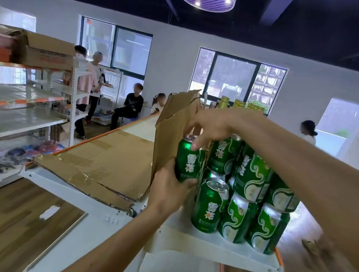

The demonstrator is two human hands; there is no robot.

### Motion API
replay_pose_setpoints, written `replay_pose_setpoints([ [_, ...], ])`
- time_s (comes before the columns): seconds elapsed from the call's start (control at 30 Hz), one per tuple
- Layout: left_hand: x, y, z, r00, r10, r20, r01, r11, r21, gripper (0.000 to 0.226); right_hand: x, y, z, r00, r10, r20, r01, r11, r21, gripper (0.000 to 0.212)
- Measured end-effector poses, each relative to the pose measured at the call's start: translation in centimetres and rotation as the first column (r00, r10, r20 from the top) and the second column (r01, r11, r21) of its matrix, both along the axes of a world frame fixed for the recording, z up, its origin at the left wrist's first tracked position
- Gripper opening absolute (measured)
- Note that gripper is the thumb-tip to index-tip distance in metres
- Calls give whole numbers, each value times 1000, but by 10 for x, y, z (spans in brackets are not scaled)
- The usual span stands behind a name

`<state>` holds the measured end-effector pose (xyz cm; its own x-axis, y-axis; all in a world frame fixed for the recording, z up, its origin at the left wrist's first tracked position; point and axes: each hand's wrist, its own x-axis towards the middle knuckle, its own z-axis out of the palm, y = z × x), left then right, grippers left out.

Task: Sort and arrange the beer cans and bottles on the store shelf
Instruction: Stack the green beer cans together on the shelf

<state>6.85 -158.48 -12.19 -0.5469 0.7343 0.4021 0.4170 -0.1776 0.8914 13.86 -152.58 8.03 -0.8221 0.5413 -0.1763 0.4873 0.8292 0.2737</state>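
Several green beer cans (240, 214) stand stacked in tiers on the white top shelf (215, 246). My left hand (169, 188) grips the lower part of one green can (187, 160) held at the left of the stack, against an upright cardboard flap (174, 130). My right hand (212, 124) reaches over from the right, its fingers curled onto that can's top rim. Gold-capped bottles (224, 101) peek out behind my right hand.
Flattened cardboard (104, 164) lies along the shelf top at left. White shelving (15, 106) with a cardboard box (44, 52) stands at far left. Several people sit or stand at the back and at right. Wood floor lies below.
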Motion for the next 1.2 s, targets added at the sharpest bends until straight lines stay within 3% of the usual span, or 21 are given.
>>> replay_pose_setpoints([
  [0.23,20,-22,41,992,-126,-25,128,978,162,44,31,-17,55,999,-26,-27,26,1000,-7,54],
  [0.57,50,-19,39,970,-242,-14,243,968,59,55,73,-4,44,989,-137,-48,135,989,-56,57],
  [0.73,54,-8,27,972,-235,3,233,968,91,60,85,3,32,975,-154,-163,138,985,-107,56],
  [0.8,55,-2,16,972,-234,24,232,970,69,71,89,6,28,968,-148,-203,128,986,-109,56],
  [0.93,62,3,-5,967,-252,-33,252,968,-15,121,105,3,15,931,-158,-330,107,980,-167,59],
  [1.07,62,12,-31,956,-284,71,287,958,-24,135,124,0,-13,848,-140,-511,139,989,-41,80],
  [1.13,59,16,-44,947,-309,92,309,951,7,135,134,-5,-27,827,-115,-551,178,982,61,87],
  [1.2,60,15,-51,938,-335,90,333,942,32,131,149,-13,-41,748,-18,-664,176,969,172,88],
])
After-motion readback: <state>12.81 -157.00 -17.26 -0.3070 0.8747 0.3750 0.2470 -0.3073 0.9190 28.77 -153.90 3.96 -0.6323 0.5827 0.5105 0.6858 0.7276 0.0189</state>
